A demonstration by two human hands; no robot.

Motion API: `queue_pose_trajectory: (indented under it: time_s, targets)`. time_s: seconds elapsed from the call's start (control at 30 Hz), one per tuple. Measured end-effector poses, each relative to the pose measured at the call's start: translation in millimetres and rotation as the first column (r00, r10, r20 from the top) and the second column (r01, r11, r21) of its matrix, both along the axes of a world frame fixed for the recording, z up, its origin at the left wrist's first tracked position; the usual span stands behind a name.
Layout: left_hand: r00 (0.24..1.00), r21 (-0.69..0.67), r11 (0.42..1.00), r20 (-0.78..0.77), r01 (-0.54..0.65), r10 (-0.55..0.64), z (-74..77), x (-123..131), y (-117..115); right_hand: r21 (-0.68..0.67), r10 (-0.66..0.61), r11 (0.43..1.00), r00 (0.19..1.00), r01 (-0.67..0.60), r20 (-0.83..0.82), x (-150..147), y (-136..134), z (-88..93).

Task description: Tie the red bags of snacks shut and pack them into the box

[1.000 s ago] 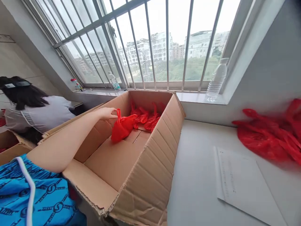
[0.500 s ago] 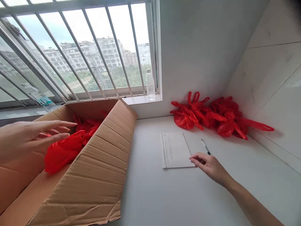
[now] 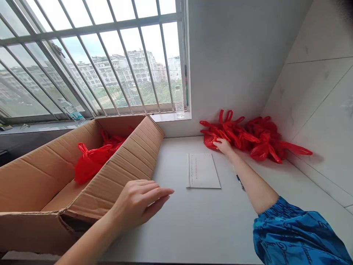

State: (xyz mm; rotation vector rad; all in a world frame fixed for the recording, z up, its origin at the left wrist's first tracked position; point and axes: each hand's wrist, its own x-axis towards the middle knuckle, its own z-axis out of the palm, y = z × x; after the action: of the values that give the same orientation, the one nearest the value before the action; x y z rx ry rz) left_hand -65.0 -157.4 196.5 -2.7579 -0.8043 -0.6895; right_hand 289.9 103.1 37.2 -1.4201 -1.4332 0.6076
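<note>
red bags (image 3: 245, 136): thin, glossy, crumpled, loop-handled | right fingers (image 3: 221, 142): at one, cannot tell if clamped | left fingers (image 3: 157, 193): slightly apart

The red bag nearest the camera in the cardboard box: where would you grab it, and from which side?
Probably by the looped handle at the top of the red bag, coming from above: the loop stands up from the rounded body, and the cardboard box's walls hem in the sides.

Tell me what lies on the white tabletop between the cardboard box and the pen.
In the head view, a pale paper pad lies flat between the cardboard box and the pen.
</note>
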Motion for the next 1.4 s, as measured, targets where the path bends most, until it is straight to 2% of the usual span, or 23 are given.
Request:
queue_pose_trajectory:
  time_s: [0.1,0.2,0.3,0.43,0.53,0.6,0.67,0.7,0.77,0.83,0.93,1.0,1.1,1.23,1.3,1.4]
  targets:
    - [0.999,-0.159,0.987,0.042,0.011,-0.004,-36.3,11,-6,0.075,0.017,0.997,0.996,-0.010,-0.088,9,-16,19.2]
    - [0.991,-0.273,0.962,0.125,-0.001,0.037,-59.4,15,-7,0.139,0.086,0.988,0.986,-0.066,-0.146,10,-45,42.9]
    - [0.962,-0.384,0.923,0.249,-0.011,0.115,-71.0,16,-6,0.162,0.193,0.974,0.954,-0.158,-0.228,4,-84,64.2]
    - [0.845,-0.532,0.846,0.449,-0.009,0.291,-77.4,23,4,0.184,0.385,0.923,0.808,-0.338,-0.446,-12,-135,76.3]
    - [0.748,-0.579,0.813,0.511,-0.065,0.423,-84.8,29,16,0.156,0.470,0.875,0.726,-0.459,-0.502,-25,-163,63.0]
    - [0.729,-0.597,0.794,0.491,-0.118,0.478,-93.8,33,25,0.058,0.495,0.847,0.743,-0.529,-0.450,-31,-175,45.5]
    - [0.744,-0.607,0.777,0.438,-0.168,0.504,-104.4,36,33,-0.079,0.487,0.843,0.817,-0.532,-0.308,-35,-181,28.4]
    - [0.759,-0.610,0.770,0.407,-0.188,0.508,-109.4,38,37,-0.125,0.465,0.858,0.858,-0.497,-0.218,-36,-183,22.2]
    - [0.788,-0.604,0.767,0.357,-0.215,0.501,-117.2,42,44,-0.131,0.388,0.911,0.920,-0.391,-0.045,-39,-185,16.3]
    - [0.820,-0.580,0.784,0.324,-0.222,0.472,-122.0,48,52,-0.067,0.303,0.952,0.949,-0.297,0.089,-44,-186,17.2]
    - [0.883,-0.530,0.824,0.265,-0.201,0.387,-128.1,61,64,-0.020,0.259,0.965,0.931,-0.262,0.257,-56,-188,17.6]
    - [0.918,-0.499,0.845,0.212,-0.193,0.335,-134.9,69,70,-0.017,0.261,0.962,0.899,-0.272,0.351,-65,-191,11.6]
    - [0.916,-0.456,0.861,0.201,-0.226,0.347,-148.1,76,76,-0.041,0.306,0.948,0.869,-0.316,0.387,-71,-192,-0.7]
    - [0.831,-0.520,0.835,0.375,-0.178,0.411,-160.2,70,81,-0.080,0.416,0.909,0.878,-0.409,0.235,-61,-187,-4.2]
    - [0.734,-0.596,0.793,0.483,-0.124,0.477,-163.4,63,85,-0.075,0.408,0.913,0.895,-0.401,0.181,-49,-183,-2.2]
    - [0.543,-0.692,0.719,0.580,-0.065,0.607,-168.4,52,93,-0.079,0.356,0.934,0.925,-0.348,0.135,-26,-177,-1.8]
